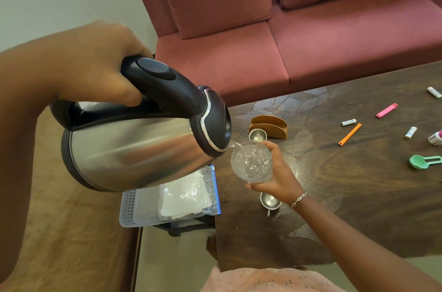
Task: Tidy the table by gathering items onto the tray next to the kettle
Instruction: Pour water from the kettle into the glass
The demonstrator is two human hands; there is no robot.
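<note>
Head view, left fingers (124, 92) gripping kettle (134, 148) tilted spout-right, right fingers (273, 149) curled round glass (251, 163).

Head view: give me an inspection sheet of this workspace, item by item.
Surface: dark wooden table, patterned top.
Job's things: white perforated tray left of the table, holding a zip bag; steel kettle tilted, pouring water into a glass. Loose on the table: two steel cups, brown napkin holder, three batteries, pink clip, orange clip, green measuring spoon.
Clutter: nothing seen beyond those.
Hands: left hand grips the kettle's handle; right hand holds the glass.
Cables: nothing seen.
Surroundings: maroon sofa behind the table.
</note>
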